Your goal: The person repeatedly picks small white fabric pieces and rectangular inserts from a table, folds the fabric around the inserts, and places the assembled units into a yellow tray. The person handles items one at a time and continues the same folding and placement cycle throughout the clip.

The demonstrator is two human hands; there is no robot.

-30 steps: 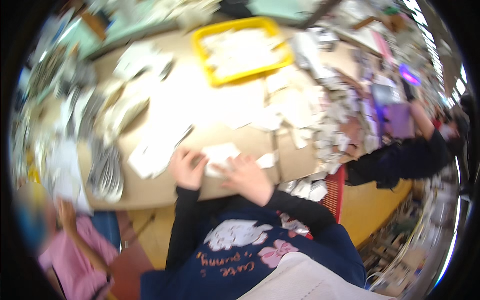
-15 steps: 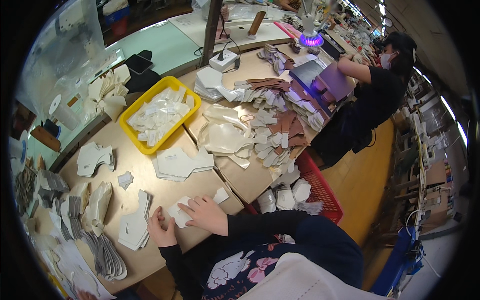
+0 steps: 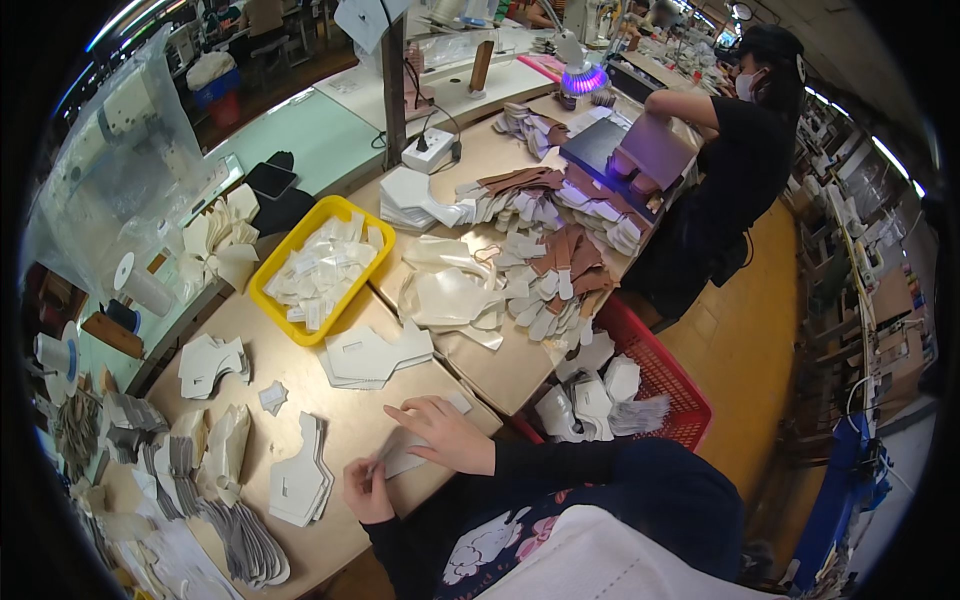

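Across your pale brown worktable (image 3: 350, 415), a dark seam runs between two boards, and stacks of cut pieces lie on either side of it. Just past the near edge, beyond your right forearm, sits the red basket (image 3: 675, 372), its wall pierced with holes. It holds white shaped pieces (image 3: 590, 400) in several bundles, stood and leaned against one another, with bare red wall showing on the far right. Well away in the background is a blue and red bin (image 3: 217, 92) with something white bulging from its top. Your yellow tray (image 3: 276, 318) rests on the worktable beyond your hands, set at a slant; small whitish pieces (image 3: 325, 268) lie loosely heaped in it, most of its floor covered. Between you and that tray is one white stack (image 3: 375, 355), and another white stack (image 3: 300, 478) lies just left of your left hand. The pale flat piece (image 3: 402, 456) is under your hands near the table's front edge. Your right hand (image 3: 445, 432) lies spread across it; your left hand (image 3: 368, 488) has thumb and fingers closed on its left edge, how firmly you cannot tell. Smallest is the little pale piece (image 3: 272, 397) lying alone.
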